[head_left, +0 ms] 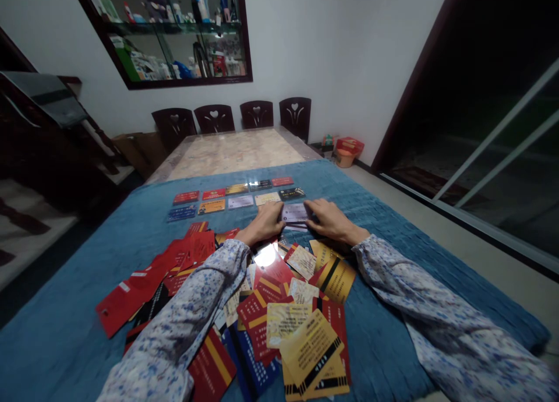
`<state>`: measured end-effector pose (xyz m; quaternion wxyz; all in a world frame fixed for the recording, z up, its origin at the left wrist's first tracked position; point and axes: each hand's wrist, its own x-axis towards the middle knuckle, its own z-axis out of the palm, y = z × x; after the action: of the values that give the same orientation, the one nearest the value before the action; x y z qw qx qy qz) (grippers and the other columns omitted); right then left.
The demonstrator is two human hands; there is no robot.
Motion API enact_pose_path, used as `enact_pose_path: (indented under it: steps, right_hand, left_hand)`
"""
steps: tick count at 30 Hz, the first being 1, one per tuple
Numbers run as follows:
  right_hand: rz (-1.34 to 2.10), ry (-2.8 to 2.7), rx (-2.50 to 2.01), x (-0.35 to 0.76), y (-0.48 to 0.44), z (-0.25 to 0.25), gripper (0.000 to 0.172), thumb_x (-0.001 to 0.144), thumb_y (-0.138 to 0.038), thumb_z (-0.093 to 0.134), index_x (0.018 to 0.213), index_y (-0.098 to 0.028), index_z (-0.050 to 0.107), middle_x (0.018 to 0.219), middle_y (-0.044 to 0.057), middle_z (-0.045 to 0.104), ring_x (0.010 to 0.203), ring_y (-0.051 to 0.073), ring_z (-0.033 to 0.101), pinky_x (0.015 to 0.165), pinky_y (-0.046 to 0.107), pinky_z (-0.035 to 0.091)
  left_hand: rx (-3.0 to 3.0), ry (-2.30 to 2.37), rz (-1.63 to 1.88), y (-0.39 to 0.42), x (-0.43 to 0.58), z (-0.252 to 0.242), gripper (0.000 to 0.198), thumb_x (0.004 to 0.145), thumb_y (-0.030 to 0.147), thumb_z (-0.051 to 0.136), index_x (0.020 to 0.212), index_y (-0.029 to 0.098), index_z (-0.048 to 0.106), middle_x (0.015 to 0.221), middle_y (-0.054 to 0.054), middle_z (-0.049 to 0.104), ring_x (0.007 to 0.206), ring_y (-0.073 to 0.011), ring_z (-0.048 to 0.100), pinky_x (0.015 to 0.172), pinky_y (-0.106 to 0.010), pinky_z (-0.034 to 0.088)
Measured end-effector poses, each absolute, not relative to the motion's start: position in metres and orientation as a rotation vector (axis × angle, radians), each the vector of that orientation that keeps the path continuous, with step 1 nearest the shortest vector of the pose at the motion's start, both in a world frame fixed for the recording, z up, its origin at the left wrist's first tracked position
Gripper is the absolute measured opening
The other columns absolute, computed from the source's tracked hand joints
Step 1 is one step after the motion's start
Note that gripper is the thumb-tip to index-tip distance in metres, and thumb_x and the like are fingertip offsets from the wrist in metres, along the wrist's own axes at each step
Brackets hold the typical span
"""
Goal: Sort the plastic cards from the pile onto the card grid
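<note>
Purple cards (296,212) held from both ends

Beyond the heap (289,325), your left hand (266,220) and right hand (331,219) pinch these cards at their short edges. They should be light, stiff and rather slippery, so they may slide apart; hold gently by these edges.

The left hand (265,220) and right hand (331,220) cover the side edges of a small lilac rectangular card (296,212), its print too small to read; the blue-flowered pale left sleeve (183,320), cut off below, hides part of the loose heap of red, gold and blue cards (262,320); the dark-framed glass-shelved wall cabinet (187,85) is cropped on top
</note>
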<state>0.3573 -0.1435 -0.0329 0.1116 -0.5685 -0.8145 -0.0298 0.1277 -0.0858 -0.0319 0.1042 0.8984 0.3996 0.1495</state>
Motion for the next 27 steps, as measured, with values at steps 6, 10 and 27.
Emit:
enact_pose_path:
  steps: [6,10,27]
  right_hand:
    - [-0.015,-2.353,-1.609,0.361,-0.139,-0.034,0.049,0.092,-0.030,0.064,0.137,-0.012,0.058,0.118,0.018,0.071,0.106,0.029,0.061,0.086,0.035,0.044]
    - [0.063,-2.337,-1.533,0.365,-0.134,-0.037,0.045,0.087,-0.026,0.069,0.129,-0.013,0.062,0.112,0.016,0.073,0.101,0.027,0.063,0.085,0.033,0.045]
    - [0.129,-2.402,-1.535,0.364,-0.130,-0.021,0.022,0.083,-0.026,0.071,0.102,-0.016,0.070,0.100,0.011,0.077,0.093,0.025,0.068,0.080,0.032,0.046]
  left_hand:
    - [2.643,1.153,0.476,-0.084,0.127,-0.035,0.029,0.083,0.020,0.067,0.111,0.019,0.060,0.121,-0.013,0.066,0.120,-0.0311,0.060,0.108,-0.049,0.049]
    - [2.655,1.149,0.469,-0.084,0.127,-0.035,0.030,0.084,0.019,0.066,0.112,0.019,0.059,0.124,-0.014,0.065,0.122,-0.0310,0.059,0.109,-0.049,0.048]
    - [2.711,1.222,0.271,-0.091,0.124,-0.019,0.027,0.089,0.024,0.063,0.115,0.019,0.058,0.127,-0.014,0.060,0.125,-0.0318,0.052,0.110,-0.050,0.041]
